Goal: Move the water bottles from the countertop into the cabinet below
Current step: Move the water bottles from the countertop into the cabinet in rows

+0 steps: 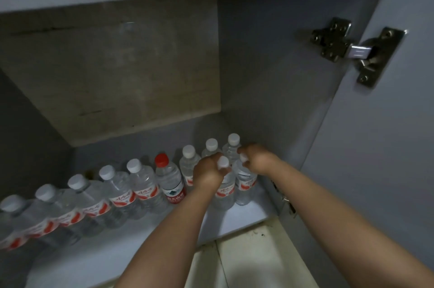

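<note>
Setting both white-capped bottles upright by the cabinet floor's [242, 219] right edge, left hand [207, 171] and right hand [257, 158] apparently grip one neck each; release once steady.

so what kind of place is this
Likely inside a low kitchen cabinet: a metal door hinge on the open door, a shelf floor lined with water bottles, and tiled floor below.

Bottles [122, 191] in a row on cabinet floor [131, 247], hinge [354, 49] right.
</note>
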